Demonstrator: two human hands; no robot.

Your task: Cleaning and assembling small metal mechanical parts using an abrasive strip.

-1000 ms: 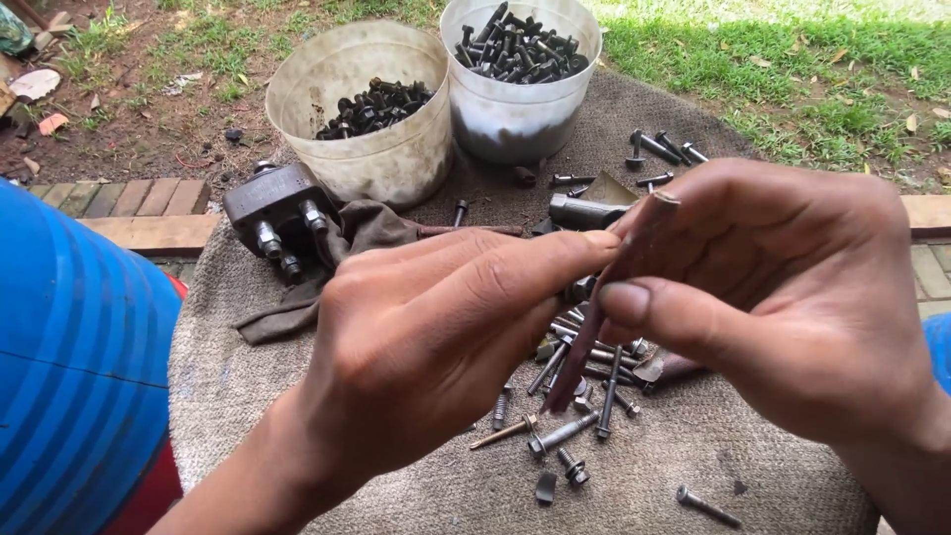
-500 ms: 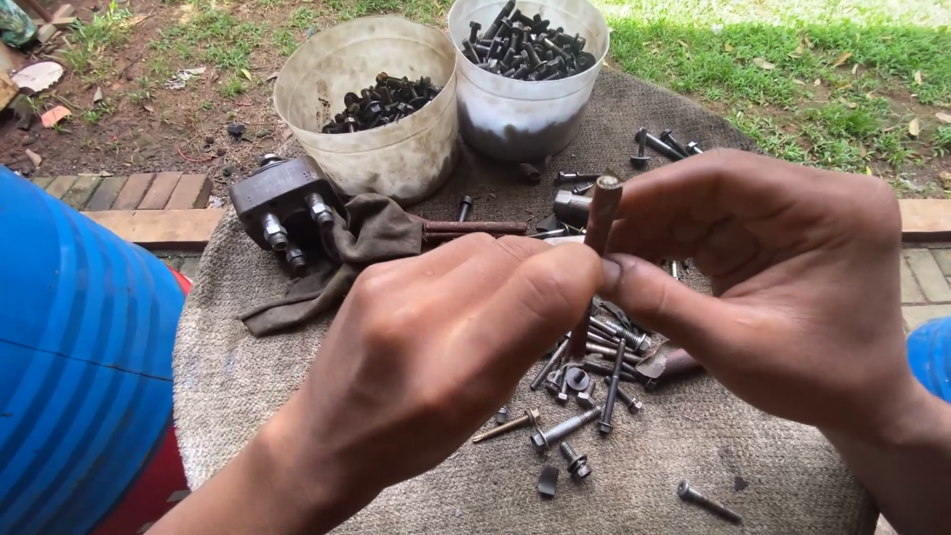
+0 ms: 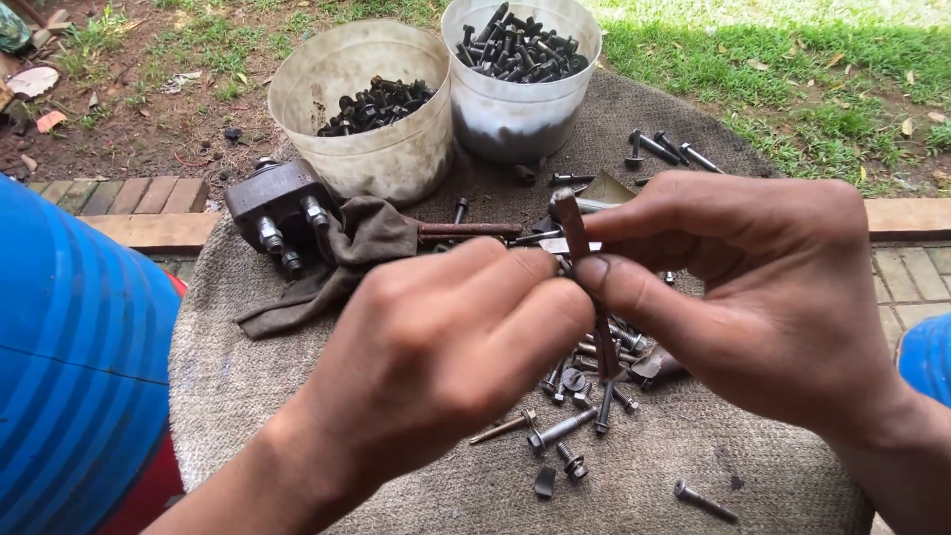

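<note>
A worn brown cloth covers the ground in front of you, with grass beyond it at twelve to two o'clock. At nine o'clock a big blue rounded shape fills the edge of your view. Two pale plastic tubs stand touching each other at twelve o'clock: the left tub holds a low heap of dark bolts, the right tub is piled high with them. A dark metal block with threaded studs lies at ten o'clock, just beside a crumpled rag.

Your right hand comes in from three o'clock and your left hand from seven; they meet at the centre. Both pinch one long rusty bolt, which stands nearly upright, head up, above the cloth. Your right thumb and fingers press on its shank, and your left fingertips close on it just below the head.

Under your hands, loose bolts lie scattered, with a lone small screw at five o'clock.
</note>
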